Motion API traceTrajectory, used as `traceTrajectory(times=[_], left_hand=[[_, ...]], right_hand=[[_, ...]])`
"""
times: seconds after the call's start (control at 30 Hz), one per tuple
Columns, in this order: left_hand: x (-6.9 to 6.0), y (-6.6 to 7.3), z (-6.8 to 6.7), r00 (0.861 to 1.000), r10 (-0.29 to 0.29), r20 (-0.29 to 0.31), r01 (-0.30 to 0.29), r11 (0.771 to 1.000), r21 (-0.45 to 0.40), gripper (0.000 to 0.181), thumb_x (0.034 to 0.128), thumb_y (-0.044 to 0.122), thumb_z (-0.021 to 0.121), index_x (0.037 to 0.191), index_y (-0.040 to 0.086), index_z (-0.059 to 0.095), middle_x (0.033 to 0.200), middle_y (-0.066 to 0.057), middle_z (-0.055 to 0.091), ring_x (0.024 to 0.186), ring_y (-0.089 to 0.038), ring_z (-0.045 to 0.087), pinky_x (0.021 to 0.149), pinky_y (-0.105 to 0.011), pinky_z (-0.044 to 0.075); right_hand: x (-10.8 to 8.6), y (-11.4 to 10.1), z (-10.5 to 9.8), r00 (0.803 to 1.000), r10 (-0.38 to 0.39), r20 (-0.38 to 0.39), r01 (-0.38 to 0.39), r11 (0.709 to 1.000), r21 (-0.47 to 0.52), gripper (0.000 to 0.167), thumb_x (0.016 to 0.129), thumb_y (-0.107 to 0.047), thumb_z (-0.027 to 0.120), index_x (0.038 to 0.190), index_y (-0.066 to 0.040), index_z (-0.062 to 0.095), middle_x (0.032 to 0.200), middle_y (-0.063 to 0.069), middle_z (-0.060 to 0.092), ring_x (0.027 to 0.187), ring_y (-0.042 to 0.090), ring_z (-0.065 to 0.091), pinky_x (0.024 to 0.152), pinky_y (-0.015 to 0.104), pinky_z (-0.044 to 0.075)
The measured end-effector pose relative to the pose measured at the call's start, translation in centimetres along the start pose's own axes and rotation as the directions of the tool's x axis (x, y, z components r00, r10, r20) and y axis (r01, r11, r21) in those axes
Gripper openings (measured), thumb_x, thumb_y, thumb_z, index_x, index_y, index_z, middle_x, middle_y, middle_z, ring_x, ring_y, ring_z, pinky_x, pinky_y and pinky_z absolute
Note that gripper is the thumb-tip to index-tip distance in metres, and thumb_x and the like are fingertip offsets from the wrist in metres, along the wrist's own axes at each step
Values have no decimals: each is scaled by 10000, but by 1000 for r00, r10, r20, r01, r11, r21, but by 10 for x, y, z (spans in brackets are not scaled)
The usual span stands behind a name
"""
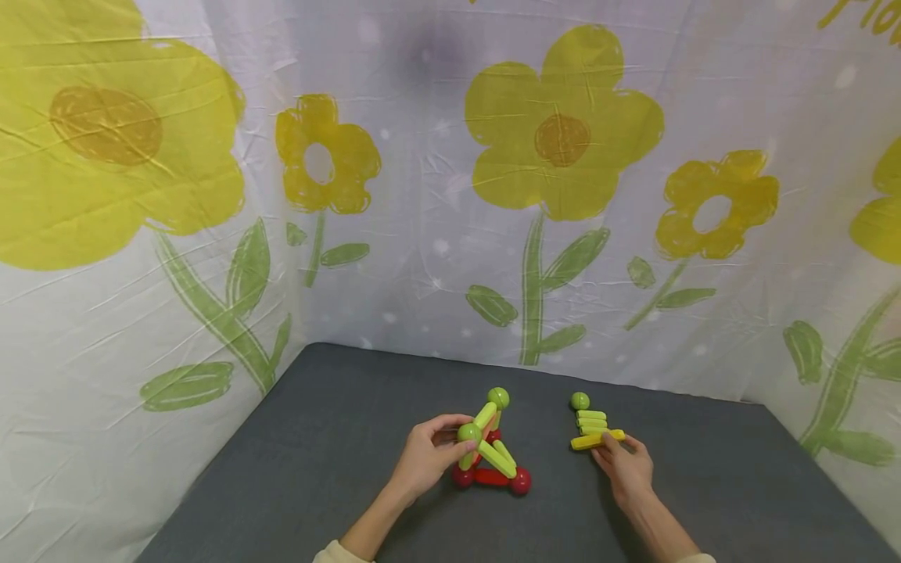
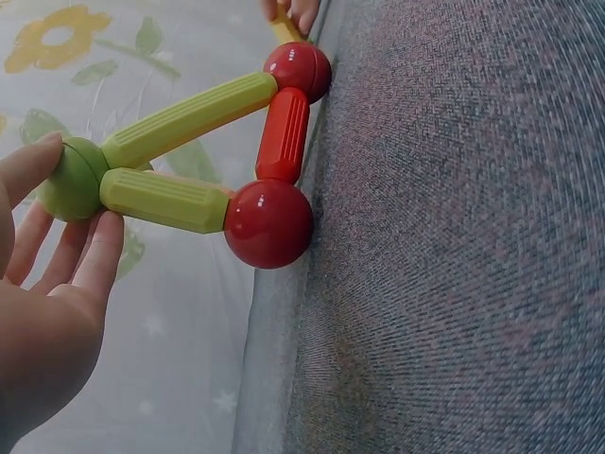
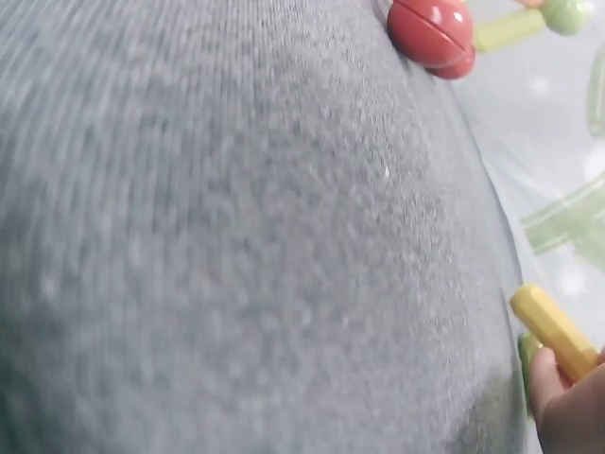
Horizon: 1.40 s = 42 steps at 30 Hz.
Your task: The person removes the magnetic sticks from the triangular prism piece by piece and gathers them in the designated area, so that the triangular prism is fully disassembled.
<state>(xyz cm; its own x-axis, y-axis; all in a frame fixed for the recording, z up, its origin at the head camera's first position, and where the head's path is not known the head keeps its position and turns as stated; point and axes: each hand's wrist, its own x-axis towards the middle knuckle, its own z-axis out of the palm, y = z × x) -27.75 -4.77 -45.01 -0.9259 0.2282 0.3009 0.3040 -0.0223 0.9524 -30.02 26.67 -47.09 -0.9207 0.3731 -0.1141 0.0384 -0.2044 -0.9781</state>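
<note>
- Head view: between five and six o'clock from centre, a ball-and-rod frame rests on a dark table, with red balls at its foot.
- A red rod joins the two nearest red balls; this wide, low base probably gives the frame its steadiness.
- At the frame's ten o'clock is its near green ball, with sloping light-green rods meeting it; at twelve, its far green ball.
- The left hand comes in from the frame's nine o'clock and pinches the near green ball between thumb and fingers, seemingly to brace that upper joint; the left wrist view shows the grip clearly.
- At the frame's three o'clock, well apart, light-green loose rods lie stacked side by side, perhaps for easy picking; a loose green ball sits at their eleven o'clock.
- At the loose rods' six o'clock, the right hand pinches a yellow rod near one end, leaving the other end free, pointing to nine o'clock. Whether the yellow rod touches the table, I cannot tell.
- Behind, toward twelve, hangs a pale flowered cloth.
</note>
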Motion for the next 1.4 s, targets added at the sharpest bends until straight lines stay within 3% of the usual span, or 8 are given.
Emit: traceTrajectory(times=[0.1, 0.2, 0.57, 0.7, 0.83, 0.97, 1.27, 1.4], left_hand=[[0, 1, 0, 1000, 4, -1, -4, 1000, 5, 369, 854, 95, 726, 1197, 3, 625, 1159, -144, 610, 1056, -285, 600, 818, -274, 525], [-1, 2, 0, 1000, 6, -2, -6, 1000, 11, 369, 854, 102, 727, 1195, 4, 626, 1157, -142, 610, 1051, -284, 601, 815, -275, 526], [-1, 2, 0, 1000, 5, -2, -5, 1000, 12, 371, 857, 109, 726, 1199, 8, 625, 1160, -140, 610, 1051, -281, 601, 812, -272, 526], [-1, 3, 0, 1000, 10, 0, -10, 1000, 11, 369, 855, 105, 727, 1195, 2, 626, 1160, -146, 610, 1048, -284, 602, 810, -271, 527], [-1, 4, 0, 1000, 16, 1, -16, 1000, 7, 365, 855, 96, 726, 1192, -5, 626, 1159, -155, 610, 1047, -290, 603, 807, -272, 528], [-1, 3, 0, 1000, 8, 2, -8, 1000, 0, 368, 858, 99, 724, 1198, 0, 625, 1163, -152, 609, 1051, -290, 602, 803, -271, 529], [-1, 1, 0, 1000, -2, 1, 2, 1000, -3, 367, 861, 104, 721, 1202, 10, 626, 1161, -146, 611, 1051, -287, 601, 802, -270, 529], [-1, 1, 0, 1000, 0, 1, 0, 1000, -1, 366, 860, 107, 723, 1199, 9, 628, 1161, -146, 611, 1046, -285, 603, 802, -271, 529]], right_hand=[[1, 0, -2, 999, 14, -50, -16, 999, -34, 629, 979, -62, 512, 1428, 144, 122, 1022, 185, 566, 733, 38, 639, 793, 253, 528], [5, 0, -5, 996, 39, -78, -44, 997, -63, 640, 949, -38, 562, 1406, 175, 168, 880, 103, 598, 696, 69, 640, 750, 256, 543], [13, -4, -13, 993, 115, -24, -117, 987, -112, 612, 962, -24, 520, 1383, 240, 164, 776, 60, 617, 668, 81, 633, 699, 251, 553], [15, -4, -13, 993, 116, -32, -119, 986, -113, 583, 962, -6, 493, 1375, 247, 169, 867, 167, 641, 690, 92, 641, 714, 263, 553], [17, -3, -12, 990, 121, -68, -129, 985, -117, 566, 962, 6, 480, 1370, 252, 175, 1122, 361, 568, 693, 103, 643, 714, 275, 556], [16, -4, -11, 990, 122, -75, -130, 984, -123, 553, 957, 26, 472, 1368, 253, 181, 1205, 394, 509, 682, 105, 644, 707, 280, 558], [10, -7, -10, 986, 138, -96, -151, 978, -141, 584, 961, -13, 486, 1384, 234, 166, 817, 163, 628, 654, 133, 647, 683, 305, 565], [7, -9, -10, 976, 217, -3, -214, 963, -162, 557, 986, -82, 462, 1359, 251, 217, 744, 105, 623, 672, 160, 653, 693, 319, 565]])
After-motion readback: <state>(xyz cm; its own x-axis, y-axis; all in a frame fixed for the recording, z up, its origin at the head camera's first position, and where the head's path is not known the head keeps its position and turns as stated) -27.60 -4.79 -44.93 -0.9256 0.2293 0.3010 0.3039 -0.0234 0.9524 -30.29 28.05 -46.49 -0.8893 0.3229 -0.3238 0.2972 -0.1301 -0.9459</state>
